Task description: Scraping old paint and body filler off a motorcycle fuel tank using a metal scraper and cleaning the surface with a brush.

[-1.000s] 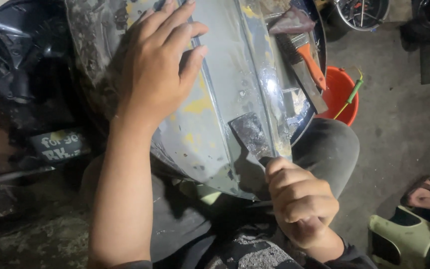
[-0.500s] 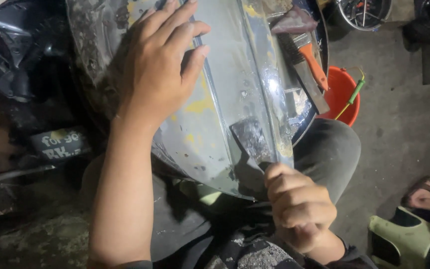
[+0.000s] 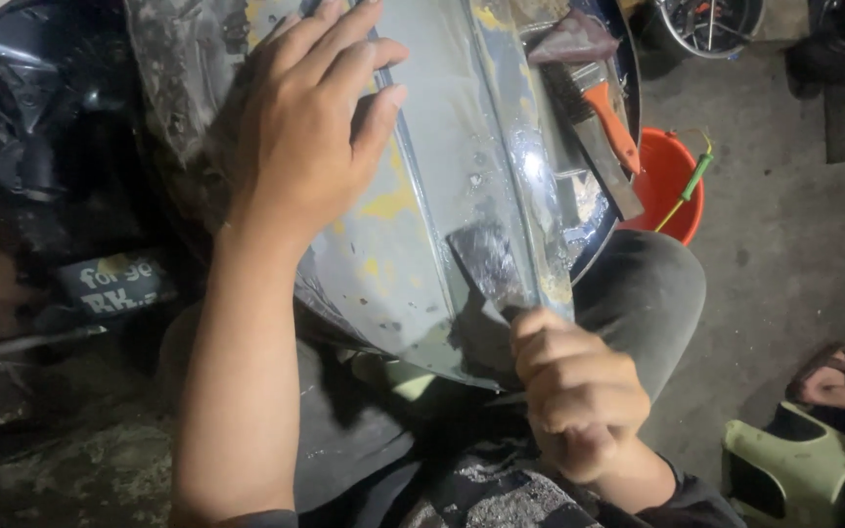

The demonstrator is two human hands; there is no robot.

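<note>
Putty knife (image 3: 489,266): its handle is enclosed in the right hand (image 3: 579,391), all fingers curled tightly around it in a fist, and its flat, paste-smeared blade lies against the lower edge of the grey body panel (image 3: 442,166). The left hand (image 3: 310,127) rests palm-down on the upper face of the panel, fingers extended and slightly spread, pressing on the surface. The panel is curved, shows yellow patches through worn grey coating, and sits across the person's lap above dark trousers. On its far right side lies a wire brush (image 3: 594,122) with an orange handle. Beyond the panel, an orange bucket (image 3: 672,181) stands on the concrete floor. A pale green stool (image 3: 784,469) sits at lower right, beside another person's sandalled foot (image 3: 828,376).
</note>
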